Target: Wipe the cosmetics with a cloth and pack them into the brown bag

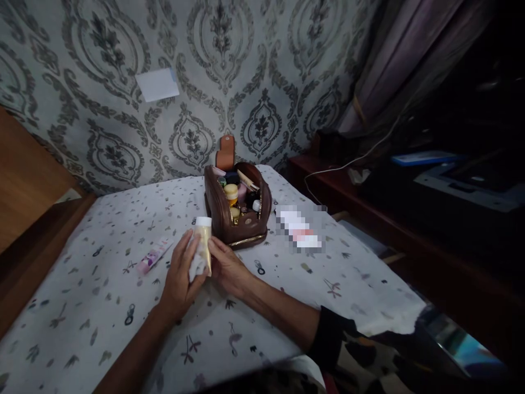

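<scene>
Between my two hands is a pale yellow tube with a white cap, held upright, cap at the top. My left hand (180,273) wraps its left side, with something white, perhaps a cloth, under the fingers. My right hand (229,268) grips the right edge of the tube (204,241). Just behind, an open brown leather bag (219,216) holds several jars and small bottles, among them a yellow jar (231,192). A pink and white tube (152,257) lies on the patterned sheet to the left of my hands.
The patterned white sheet (123,328) covers the surface. A blurred white and red item (298,227) lies right of the bag. An orange-brown case (225,154) stands behind it by the wall. A cable (348,164) runs over the dark red furniture at right.
</scene>
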Demonstrator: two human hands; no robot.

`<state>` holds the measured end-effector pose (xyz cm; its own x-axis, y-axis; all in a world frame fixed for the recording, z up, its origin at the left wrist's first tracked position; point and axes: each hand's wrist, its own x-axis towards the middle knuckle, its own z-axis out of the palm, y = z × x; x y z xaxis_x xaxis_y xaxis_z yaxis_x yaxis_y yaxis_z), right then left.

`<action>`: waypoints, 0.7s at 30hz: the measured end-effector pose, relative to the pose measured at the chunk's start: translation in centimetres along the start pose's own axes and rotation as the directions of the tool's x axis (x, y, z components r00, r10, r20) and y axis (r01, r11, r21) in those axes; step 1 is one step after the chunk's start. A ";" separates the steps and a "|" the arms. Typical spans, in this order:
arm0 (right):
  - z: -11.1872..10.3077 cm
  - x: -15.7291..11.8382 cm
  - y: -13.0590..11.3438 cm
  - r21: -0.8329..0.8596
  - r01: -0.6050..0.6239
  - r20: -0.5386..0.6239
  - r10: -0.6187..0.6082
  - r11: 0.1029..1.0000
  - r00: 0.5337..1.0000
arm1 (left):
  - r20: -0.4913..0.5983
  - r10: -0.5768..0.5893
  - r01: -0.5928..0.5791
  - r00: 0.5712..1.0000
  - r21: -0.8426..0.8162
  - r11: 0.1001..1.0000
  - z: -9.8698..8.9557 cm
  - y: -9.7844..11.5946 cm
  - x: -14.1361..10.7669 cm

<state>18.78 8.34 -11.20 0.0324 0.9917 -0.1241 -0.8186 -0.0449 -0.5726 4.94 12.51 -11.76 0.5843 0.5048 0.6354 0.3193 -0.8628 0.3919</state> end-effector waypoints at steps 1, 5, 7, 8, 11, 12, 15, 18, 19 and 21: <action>0.0 0.0 0.0 -0.011 -0.001 0.032 0.001 1.000 0.999 | -0.019 -0.102 0.101 0.995 -0.070 0.992 0.0 -0.1 0.0; -0.2 -0.1 0.3 -0.069 -0.042 0.116 0.050 0.997 0.992 | 0.078 -0.482 0.466 0.873 -0.428 0.774 -0.2 -0.4 0.0; -0.6 0.0 0.7 -0.075 -0.099 0.095 0.106 0.992 0.990 | 0.162 -0.594 0.566 0.788 -0.569 0.596 -0.3 -0.3 0.0; -0.8 0.1 0.9 -0.072 -0.137 0.086 0.143 0.988 0.986 | 0.199 -0.625 0.593 0.755 -0.613 0.522 -0.4 -0.2 0.2; -1.3 0.4 1.5 -0.061 -0.265 0.131 0.271 0.962 0.954 | 0.251 -0.665 0.625 0.703 -0.664 0.410 -1.0 0.5 0.8; -1.5 0.4 1.7 -0.059 -0.290 0.158 0.296 0.955 0.942 | 0.263 -0.668 0.632 0.696 -0.665 0.397 -1.2 0.8 1.1; -1.6 0.6 2.2 -0.097 -0.292 0.194 0.306 0.951 0.932 | 0.238 -0.713 0.658 0.660 -0.640 0.396 -1.7 1.5 1.8; -1.3 0.1 2.2 -0.297 -0.192 0.159 0.247 0.935 0.956 | 0.114 -0.789 0.694 0.604 -0.562 0.450 -1.8 1.6 2.2; -1.2 -0.2 2.0 -0.411 -0.138 0.144 0.214 0.901 0.966 | 0.051 -0.801 0.697 0.597 -0.527 0.486 -1.8 1.5 2.2; -0.8 -0.9 1.4 -0.663 -0.013 0.124 0.127 0.749 0.984 | -0.052 -0.799 0.693 0.599 -0.466 0.550 -1.8 1.2 2.3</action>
<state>18.07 7.31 -12.58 -0.1431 0.9852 -0.0939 -0.2335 -0.1259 -0.9642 5.37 12.70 -8.64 0.0559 0.9932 0.1019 0.2325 -0.1122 0.9661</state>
